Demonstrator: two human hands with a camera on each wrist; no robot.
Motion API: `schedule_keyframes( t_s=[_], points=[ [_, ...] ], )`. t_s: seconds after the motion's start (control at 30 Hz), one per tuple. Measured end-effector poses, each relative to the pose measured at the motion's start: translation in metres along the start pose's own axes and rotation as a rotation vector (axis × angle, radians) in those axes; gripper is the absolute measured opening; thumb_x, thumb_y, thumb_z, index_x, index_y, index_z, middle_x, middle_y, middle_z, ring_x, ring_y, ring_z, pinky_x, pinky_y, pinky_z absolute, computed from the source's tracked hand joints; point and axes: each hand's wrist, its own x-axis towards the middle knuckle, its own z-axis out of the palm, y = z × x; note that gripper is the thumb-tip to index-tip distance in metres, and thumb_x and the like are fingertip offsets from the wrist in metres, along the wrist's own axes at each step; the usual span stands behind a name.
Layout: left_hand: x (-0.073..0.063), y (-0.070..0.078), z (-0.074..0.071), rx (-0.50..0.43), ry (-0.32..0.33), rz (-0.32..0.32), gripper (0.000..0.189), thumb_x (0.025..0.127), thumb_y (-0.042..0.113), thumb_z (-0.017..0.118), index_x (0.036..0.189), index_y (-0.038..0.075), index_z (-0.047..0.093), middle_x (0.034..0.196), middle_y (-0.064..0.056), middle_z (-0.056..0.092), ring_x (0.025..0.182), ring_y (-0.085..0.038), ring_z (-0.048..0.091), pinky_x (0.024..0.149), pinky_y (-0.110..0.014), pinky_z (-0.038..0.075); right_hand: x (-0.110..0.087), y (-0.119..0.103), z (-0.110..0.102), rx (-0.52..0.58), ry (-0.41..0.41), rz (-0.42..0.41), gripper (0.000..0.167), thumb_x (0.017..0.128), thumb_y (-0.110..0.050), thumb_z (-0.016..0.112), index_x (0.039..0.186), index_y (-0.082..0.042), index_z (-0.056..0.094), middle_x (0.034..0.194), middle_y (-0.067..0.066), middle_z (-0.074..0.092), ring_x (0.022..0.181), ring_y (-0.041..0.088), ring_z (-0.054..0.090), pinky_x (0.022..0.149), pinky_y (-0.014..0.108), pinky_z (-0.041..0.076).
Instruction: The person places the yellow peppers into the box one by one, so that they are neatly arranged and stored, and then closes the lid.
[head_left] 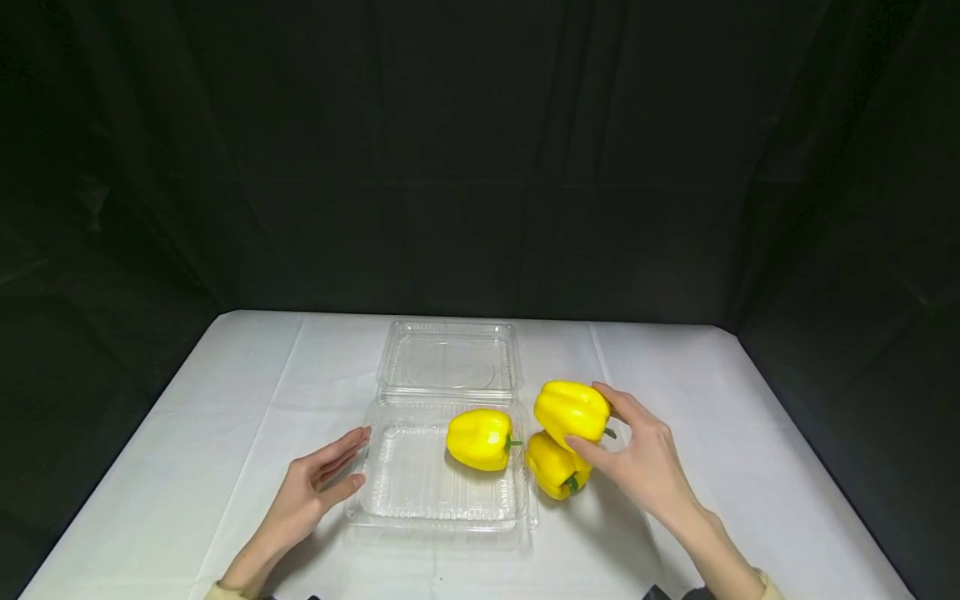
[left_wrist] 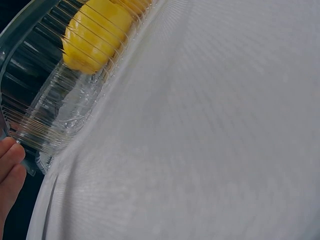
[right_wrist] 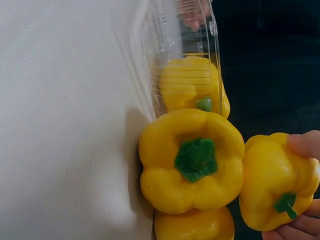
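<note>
My right hand pinches a yellow bell pepper between thumb and fingers, raised at the right of the clear plastic container. Beneath it, a second yellow bell pepper lies on the table against the container's right side. In the right wrist view part of one more pepper shows beyond it; the held pepper hides it in the head view. Inside the container's right half lies another bell pepper, stem to the right. My left hand has relaxed fingers at the container's left rim; whether they touch it is unclear.
The container's hinged lid lies folded back, flat on the table behind the base. A white cloth covers the table. Black curtains stand at the back and both sides.
</note>
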Motion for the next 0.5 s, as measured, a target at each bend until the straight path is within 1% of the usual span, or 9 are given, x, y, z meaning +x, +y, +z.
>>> schedule_keyframes(
  t_s=[0.13,0.37,0.5],
  points=[
    [0.0,0.0,0.0,0.0,-0.001,0.005,0.057,0.091,0.002,0.069,0.143,-0.007,0.048,0.145,-0.022,0.053,0.129,-0.001,0.052,0.106,-0.012,0.041,0.0,-0.001,0.002,0.006,-0.001,-0.01,0.076,0.079,-0.031,0.086,0.142,-0.007,0.052,0.134,0.013,0.063,0.117,0.033,0.06,0.094,0.058,0.054],
    [0.0,-0.001,0.0,-0.006,0.0,0.005,0.057,0.091,0.003,0.069,0.143,-0.006,0.048,0.145,-0.021,0.053,0.129,-0.001,0.052,0.106,-0.012,0.041,0.003,-0.007,0.006,0.022,-0.018,-0.039,0.074,0.078,-0.027,0.087,0.142,-0.008,0.053,0.134,0.01,0.063,0.115,0.03,0.061,0.092,0.055,0.056],
    [0.0,-0.002,0.0,0.0,-0.003,0.013,0.057,0.092,0.003,0.069,0.143,-0.006,0.048,0.145,-0.02,0.053,0.129,-0.001,0.052,0.107,-0.013,0.041,0.004,-0.01,0.008,0.03,-0.023,-0.062,0.074,0.078,-0.026,0.087,0.142,-0.009,0.053,0.135,0.009,0.062,0.117,0.03,0.061,0.094,0.054,0.056]
  ],
)
